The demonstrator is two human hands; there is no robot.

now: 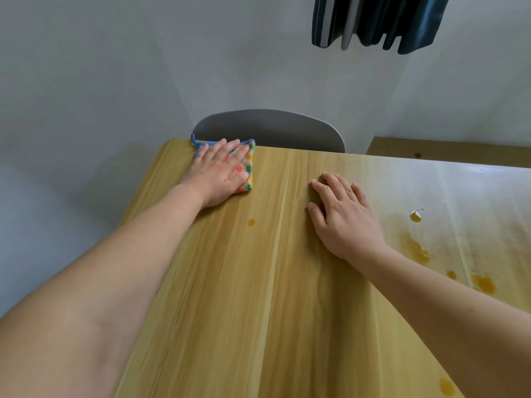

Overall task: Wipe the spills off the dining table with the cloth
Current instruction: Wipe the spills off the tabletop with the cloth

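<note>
Amber liquid lay in several patches on the pale wood-grain laminate bench (258,297): one small drop (251,222) near the middle, a ragged cluster of amber puddles (416,248) out toward three and four o'clock, and another spot (446,386) at the near right edge around five o'clock. None of these looked wiped, so I judged the task to be at its opening step, with the cloth just set to work.

A folded terry cloth with blue trim and coloured dots (246,168) sat at the far left corner of the bench, about eleven o'clock, flat on the surface and touching the far edge. The left hand (219,173) lay palm down on it, its grip spread wide and pressing, not pinching. The right hand (342,216) rested flat on bare wood near one o'clock, its grip also spread and holding nothing, probably bracing.

As folded, the cloth read roughly as a rectangle whose long axis ran from the near side toward twelve o'clock; the blue loop (194,140) stuck out at its far left corner toward ten o'clock.

To my eye the next move called for a pressed sweep toward five o'clock to take the single drop, then across to the cluster, with the right hand lifted out of the path. Behind the far edge stood a grey curved chair back (270,127).
</note>
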